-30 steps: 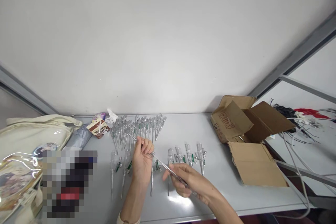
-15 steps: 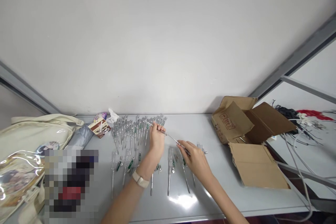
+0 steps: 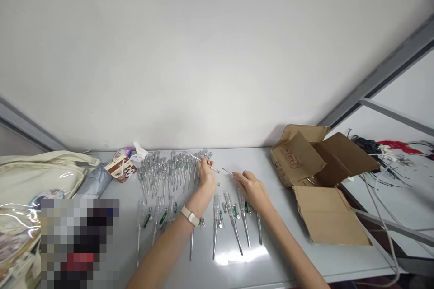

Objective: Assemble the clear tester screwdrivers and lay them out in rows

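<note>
My left hand [image 3: 206,177] is closed around a clear-handled tester screwdriver [image 3: 214,170], its blade pointing up and left and its handle end towards the right. In my right hand [image 3: 253,192] is a thin screwdriver [image 3: 228,172], its tip just short of that handle end, with a gap between. A tiny metal piece [image 3: 219,184] lies on the table below the gap. Nearer me, several clear testers [image 3: 216,207] lie in a row with blades towards me, small green parts [image 3: 234,210] and metal bits beside them. My left forearm hides part of the row.
Behind my left hand lies a dense group of clear testers [image 3: 169,167]. An open cardboard box [image 3: 288,162] stands at the right, one flap down on the grey table [image 3: 271,262]. To the left are a cream bag [image 3: 50,171], a brown card [image 3: 120,169] and crumpled tissue [image 3: 139,151].
The thin screwdriver's tip has drawn back from the tester's handle end, leaving a gap. A tiny metal piece now shows on the table below. The view has shifted slightly.
</note>
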Available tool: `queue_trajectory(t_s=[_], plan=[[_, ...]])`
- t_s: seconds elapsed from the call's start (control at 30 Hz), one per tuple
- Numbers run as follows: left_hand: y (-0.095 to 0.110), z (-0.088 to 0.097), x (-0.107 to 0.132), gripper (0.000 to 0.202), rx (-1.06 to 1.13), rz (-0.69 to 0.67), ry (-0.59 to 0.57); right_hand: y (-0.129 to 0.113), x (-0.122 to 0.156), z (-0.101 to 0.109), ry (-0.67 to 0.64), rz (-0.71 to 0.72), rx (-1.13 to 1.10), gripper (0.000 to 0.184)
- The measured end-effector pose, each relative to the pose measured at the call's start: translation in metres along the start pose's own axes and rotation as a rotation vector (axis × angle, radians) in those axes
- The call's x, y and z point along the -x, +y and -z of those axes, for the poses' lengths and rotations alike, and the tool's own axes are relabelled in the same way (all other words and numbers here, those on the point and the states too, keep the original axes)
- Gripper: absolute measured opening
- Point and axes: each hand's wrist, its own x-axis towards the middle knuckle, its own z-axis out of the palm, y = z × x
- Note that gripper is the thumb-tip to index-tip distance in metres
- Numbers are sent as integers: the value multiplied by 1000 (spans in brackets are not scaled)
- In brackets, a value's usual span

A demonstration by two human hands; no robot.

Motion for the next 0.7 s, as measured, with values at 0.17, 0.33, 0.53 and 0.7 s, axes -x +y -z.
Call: queue_trajectory(t_s=[0.17, 0.33, 0.53, 0.7], plan=[[6, 8, 3, 27, -179, -85, -170, 24, 6, -2, 56, -140, -31, 41], [16, 15, 6, 17, -370, -165, -458, 43, 18, 3, 95, -260, -98, 47], [15, 13, -3, 15, -425, -190, -546, 56, 30, 8, 92, -323, -164, 46], [24, 12, -5, 11, -403, -222, -537, 60, 40, 8, 157, -353, -243, 45]])
